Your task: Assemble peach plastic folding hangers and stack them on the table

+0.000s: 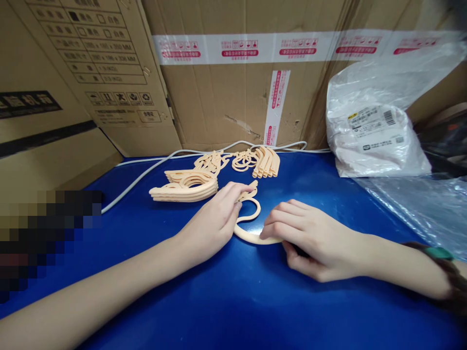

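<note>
A cream plastic curved piece (251, 236) with a round loop lies over the middle of the blue table, between my hands. My left hand (222, 211) pinches its upper part, near a small cream piece (254, 188) that sticks out past the fingertips. My right hand (306, 233) is closed on the right end of the curved piece. Just left of my left hand sits a stack of cream hanger-like parts (184, 194). Behind are a heap of flat cream pieces (210, 161), some ring-shaped pieces (242, 160) and a row of short curved arms (267, 163).
Cardboard boxes (226, 102) stand along the back and left of the blue table (233, 301). A white cable (136, 182) runs behind the parts. On the right are a white plastic bag (375, 131) with a label and clear plastic film (412, 204).
</note>
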### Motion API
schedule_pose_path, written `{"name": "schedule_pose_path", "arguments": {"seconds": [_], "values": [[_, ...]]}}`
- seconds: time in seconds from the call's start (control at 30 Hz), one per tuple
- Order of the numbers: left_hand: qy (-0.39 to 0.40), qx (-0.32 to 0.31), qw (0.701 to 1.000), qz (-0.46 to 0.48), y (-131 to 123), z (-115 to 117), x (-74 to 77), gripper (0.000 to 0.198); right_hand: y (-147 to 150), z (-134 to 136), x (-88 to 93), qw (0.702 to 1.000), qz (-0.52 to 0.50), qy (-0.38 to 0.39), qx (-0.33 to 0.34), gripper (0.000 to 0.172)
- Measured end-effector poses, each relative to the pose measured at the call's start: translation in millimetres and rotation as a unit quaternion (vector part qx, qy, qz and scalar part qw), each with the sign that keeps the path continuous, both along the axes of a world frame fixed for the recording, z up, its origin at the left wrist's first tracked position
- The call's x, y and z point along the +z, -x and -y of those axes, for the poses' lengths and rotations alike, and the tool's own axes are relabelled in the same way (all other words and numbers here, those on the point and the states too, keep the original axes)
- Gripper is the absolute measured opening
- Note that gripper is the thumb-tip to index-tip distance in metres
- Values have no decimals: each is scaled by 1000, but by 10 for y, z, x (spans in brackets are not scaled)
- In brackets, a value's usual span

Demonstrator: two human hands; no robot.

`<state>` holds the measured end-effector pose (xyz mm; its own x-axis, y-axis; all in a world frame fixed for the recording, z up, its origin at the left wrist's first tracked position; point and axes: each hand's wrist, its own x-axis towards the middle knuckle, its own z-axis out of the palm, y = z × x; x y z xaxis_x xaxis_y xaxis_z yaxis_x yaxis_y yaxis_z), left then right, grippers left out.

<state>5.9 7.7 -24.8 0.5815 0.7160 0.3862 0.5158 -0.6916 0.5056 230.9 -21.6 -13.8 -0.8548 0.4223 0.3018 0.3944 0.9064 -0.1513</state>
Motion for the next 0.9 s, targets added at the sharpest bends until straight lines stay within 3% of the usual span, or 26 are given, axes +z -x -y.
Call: {"name": "schedule_pose_path", "arguments": {"seconds": [0.33, 0.43, 0.53, 0.9], "values": [[3, -1, 1000, -6, -5, 2, 26, 30, -12, -104, -58, 993, -6, -38, -112, 30], [-5, -5, 1000, -16, 20, -2, 7, 41, -40, -155, -88, 983, -28, -73, -164, 22], [-13, -6, 1000, -24, 33, -16, -15, 49, -57, -186, -86, 976, -43, -62, -205, 14], [-37, 13, 997, -72, 13, -46, -41, 39, -59, -118, -61, 969, -43, -35, -240, 14]]}}
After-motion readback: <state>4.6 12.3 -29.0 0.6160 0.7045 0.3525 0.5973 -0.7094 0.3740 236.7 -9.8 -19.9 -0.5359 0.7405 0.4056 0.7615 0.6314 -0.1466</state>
